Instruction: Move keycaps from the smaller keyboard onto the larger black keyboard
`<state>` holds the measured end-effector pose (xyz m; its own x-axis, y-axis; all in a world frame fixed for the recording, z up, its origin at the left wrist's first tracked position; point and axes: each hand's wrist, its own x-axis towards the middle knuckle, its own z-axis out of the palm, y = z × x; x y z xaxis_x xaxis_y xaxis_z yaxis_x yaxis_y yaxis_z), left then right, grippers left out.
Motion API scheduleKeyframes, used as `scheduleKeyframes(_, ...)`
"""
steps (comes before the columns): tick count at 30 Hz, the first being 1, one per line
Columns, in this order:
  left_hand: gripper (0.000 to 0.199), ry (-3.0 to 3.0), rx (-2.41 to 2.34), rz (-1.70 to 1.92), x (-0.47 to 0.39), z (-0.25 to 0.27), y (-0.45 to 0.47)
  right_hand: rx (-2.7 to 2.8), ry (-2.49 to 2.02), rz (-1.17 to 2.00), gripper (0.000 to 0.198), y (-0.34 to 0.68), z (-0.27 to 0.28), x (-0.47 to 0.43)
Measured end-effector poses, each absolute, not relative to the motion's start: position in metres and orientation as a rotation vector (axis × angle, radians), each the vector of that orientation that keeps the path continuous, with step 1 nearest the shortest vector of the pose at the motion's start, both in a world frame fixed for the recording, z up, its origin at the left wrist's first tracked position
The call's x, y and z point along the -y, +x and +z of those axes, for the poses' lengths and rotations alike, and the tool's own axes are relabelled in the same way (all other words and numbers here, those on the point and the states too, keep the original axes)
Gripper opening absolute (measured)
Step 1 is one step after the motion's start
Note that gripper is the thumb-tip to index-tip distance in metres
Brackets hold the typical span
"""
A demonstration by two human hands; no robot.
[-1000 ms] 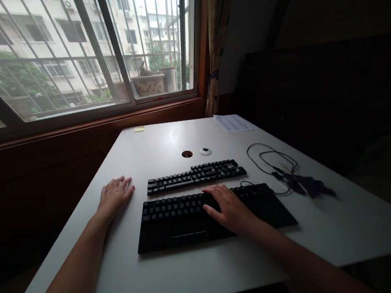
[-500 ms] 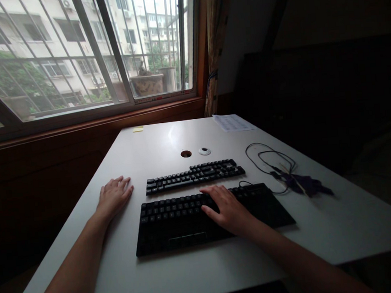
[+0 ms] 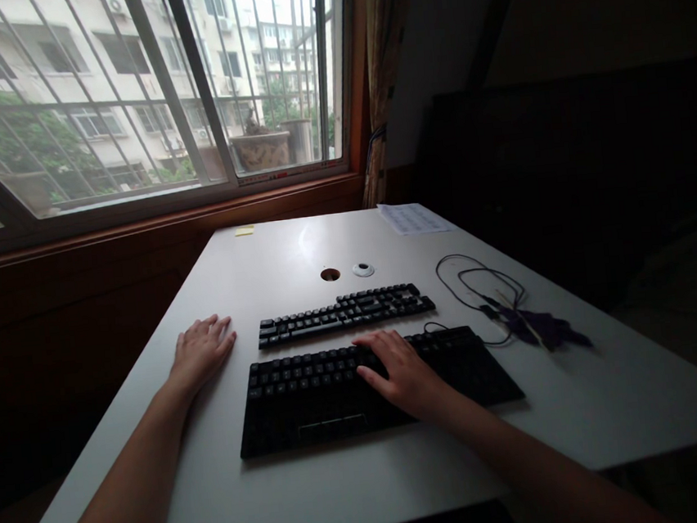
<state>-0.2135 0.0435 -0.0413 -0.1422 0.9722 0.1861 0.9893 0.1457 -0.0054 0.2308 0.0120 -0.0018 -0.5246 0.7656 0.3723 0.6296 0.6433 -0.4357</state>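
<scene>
A black keyboard (image 3: pixel 271 425) lies on the white table, with rows of keycaps (image 3: pixel 310 372) on its upper left part. Its lower and right parts look dark and bare of caps, though the dim light hides detail. My right hand (image 3: pixel 399 372) rests over the keyboard's middle, thumb and fingers apart, the fingertips at the right end of the capped rows. What lies under its fingers is hidden. Just behind the keyboard, loose black keycaps (image 3: pixel 311 324) are laid out in rows. My left hand (image 3: pixel 202 350) lies flat on the table left of these, fingers stretched out, holding nothing.
Right of the keyboard lie a looped black cable (image 3: pixel 479 273) and a dark purple cloth (image 3: pixel 546 329) with thin sticks. Farther back are a cable hole (image 3: pixel 330 275), its round white cover (image 3: pixel 362 270), a printed sheet (image 3: pixel 415 217) and yellow sticky notes (image 3: pixel 244 231).
</scene>
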Motion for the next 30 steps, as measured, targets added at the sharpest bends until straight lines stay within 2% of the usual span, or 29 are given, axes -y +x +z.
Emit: scheduleKeyframes(30,0.059,-1.959,2.277,-0.180,-0.0442,-0.0407,-0.2141,2.350,-1.175,0.231,0.045,0.2293,-0.0082,-0.0087)
